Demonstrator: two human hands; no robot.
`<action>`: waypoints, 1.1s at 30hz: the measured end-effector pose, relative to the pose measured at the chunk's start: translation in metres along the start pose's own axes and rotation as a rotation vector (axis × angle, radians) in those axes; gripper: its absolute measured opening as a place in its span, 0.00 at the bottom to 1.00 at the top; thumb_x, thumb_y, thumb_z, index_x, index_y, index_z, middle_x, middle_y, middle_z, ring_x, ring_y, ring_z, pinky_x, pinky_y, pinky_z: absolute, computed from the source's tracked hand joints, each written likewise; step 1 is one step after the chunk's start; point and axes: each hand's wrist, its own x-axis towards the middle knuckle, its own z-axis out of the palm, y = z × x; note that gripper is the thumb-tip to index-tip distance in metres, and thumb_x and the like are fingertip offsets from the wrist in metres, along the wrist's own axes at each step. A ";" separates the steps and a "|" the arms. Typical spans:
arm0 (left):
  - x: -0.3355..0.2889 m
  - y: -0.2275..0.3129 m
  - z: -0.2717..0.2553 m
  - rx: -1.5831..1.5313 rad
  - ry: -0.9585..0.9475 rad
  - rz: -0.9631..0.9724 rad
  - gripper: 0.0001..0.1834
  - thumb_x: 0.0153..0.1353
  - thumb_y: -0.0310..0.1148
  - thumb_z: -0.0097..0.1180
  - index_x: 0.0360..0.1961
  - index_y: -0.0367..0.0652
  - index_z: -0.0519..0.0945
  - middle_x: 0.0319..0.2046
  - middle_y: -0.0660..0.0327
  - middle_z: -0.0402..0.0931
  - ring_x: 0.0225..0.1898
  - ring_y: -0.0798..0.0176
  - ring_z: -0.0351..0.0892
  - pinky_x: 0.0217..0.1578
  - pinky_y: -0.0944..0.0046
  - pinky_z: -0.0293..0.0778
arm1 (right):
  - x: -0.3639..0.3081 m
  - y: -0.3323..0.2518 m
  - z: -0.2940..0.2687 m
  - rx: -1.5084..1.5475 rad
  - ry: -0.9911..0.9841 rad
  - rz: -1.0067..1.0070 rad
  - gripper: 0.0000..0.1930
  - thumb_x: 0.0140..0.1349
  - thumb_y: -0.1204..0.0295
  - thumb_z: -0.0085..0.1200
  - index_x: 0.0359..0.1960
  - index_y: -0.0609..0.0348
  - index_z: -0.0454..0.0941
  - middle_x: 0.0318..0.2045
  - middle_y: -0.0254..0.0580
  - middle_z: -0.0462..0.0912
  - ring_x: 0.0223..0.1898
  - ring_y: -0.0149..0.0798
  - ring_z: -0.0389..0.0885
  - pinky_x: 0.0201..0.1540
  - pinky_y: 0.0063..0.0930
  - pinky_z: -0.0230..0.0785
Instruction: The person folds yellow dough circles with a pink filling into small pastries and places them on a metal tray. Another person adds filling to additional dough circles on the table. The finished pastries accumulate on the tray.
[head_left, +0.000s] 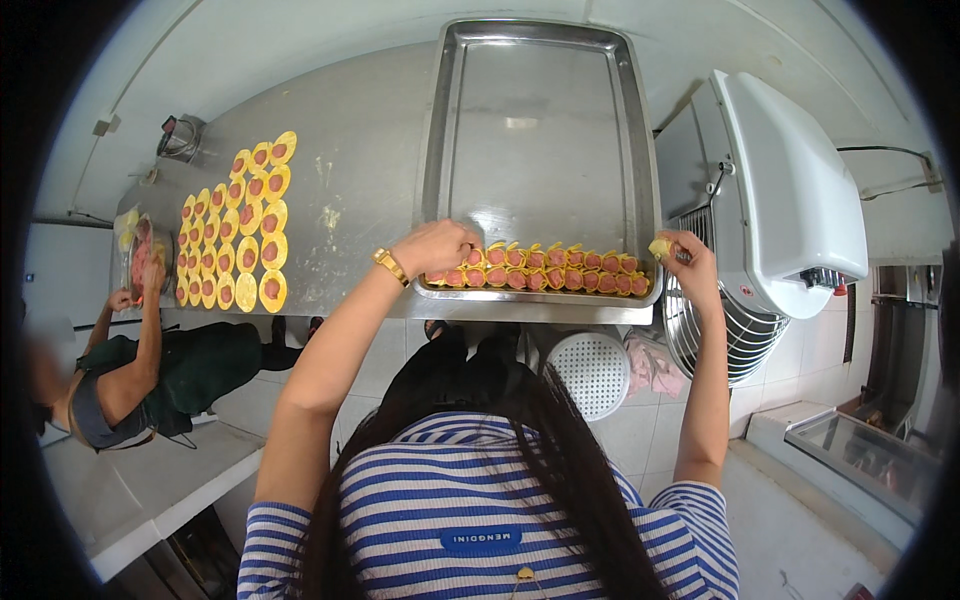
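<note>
Two rows of open-topped yellow dumplings (556, 279) with pink filling line the near edge of a metal tray (540, 130). At the left end of the back row, my left hand (435, 248) reaches over the tray rim with its fingers curled together against the dumplings. What its fingertips pinch is hidden. My right hand (692, 268) is raised by the tray's right rim, its thumb and fingers closed on a yellow-wrapped dumpling (660, 247).
On the steel table (350, 130) at left lie several round yellow wrappers (246, 260) topped with filling. Beyond them, a co-worker's hands (150, 275) work at a container of pink filling (142, 245). A white mixer-like machine (785, 180) with a wire guard stands right; a perforated stool (588, 375) sits below.
</note>
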 end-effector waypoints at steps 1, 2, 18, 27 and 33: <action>0.000 0.001 -0.001 0.012 -0.026 -0.034 0.18 0.56 0.28 0.42 0.45 0.42 0.80 0.46 0.53 0.78 0.45 0.47 0.77 0.49 0.52 0.72 | 0.000 -0.001 -0.001 0.006 -0.003 0.006 0.21 0.47 0.88 0.55 0.46 0.60 0.80 0.39 0.36 0.77 0.38 0.28 0.75 0.45 0.22 0.76; 0.001 0.002 -0.003 0.020 -0.038 -0.049 0.18 0.56 0.29 0.42 0.45 0.42 0.80 0.46 0.53 0.77 0.45 0.47 0.77 0.49 0.52 0.71 | 0.001 -0.002 -0.001 0.013 -0.006 0.012 0.21 0.47 0.88 0.56 0.46 0.60 0.80 0.40 0.36 0.78 0.38 0.28 0.76 0.45 0.22 0.76; 0.012 0.019 0.003 -0.004 0.037 0.020 0.16 0.57 0.29 0.43 0.42 0.39 0.80 0.43 0.49 0.78 0.45 0.46 0.76 0.48 0.52 0.71 | -0.003 -0.007 -0.004 -0.036 -0.015 0.010 0.20 0.49 0.86 0.57 0.46 0.59 0.80 0.42 0.36 0.79 0.42 0.30 0.77 0.46 0.24 0.77; 0.027 0.032 0.019 -0.123 0.162 0.218 0.17 0.56 0.27 0.42 0.44 0.38 0.79 0.41 0.47 0.78 0.46 0.45 0.75 0.51 0.52 0.69 | -0.005 -0.007 -0.004 -0.029 -0.026 0.014 0.20 0.50 0.86 0.56 0.46 0.59 0.80 0.42 0.36 0.78 0.43 0.31 0.77 0.47 0.25 0.77; 0.028 0.037 0.008 -0.022 0.046 0.119 0.17 0.56 0.28 0.42 0.44 0.38 0.79 0.41 0.49 0.78 0.44 0.46 0.76 0.48 0.51 0.70 | -0.008 -0.008 -0.006 -0.022 -0.020 0.022 0.20 0.50 0.86 0.56 0.47 0.60 0.80 0.43 0.37 0.78 0.44 0.32 0.78 0.48 0.26 0.77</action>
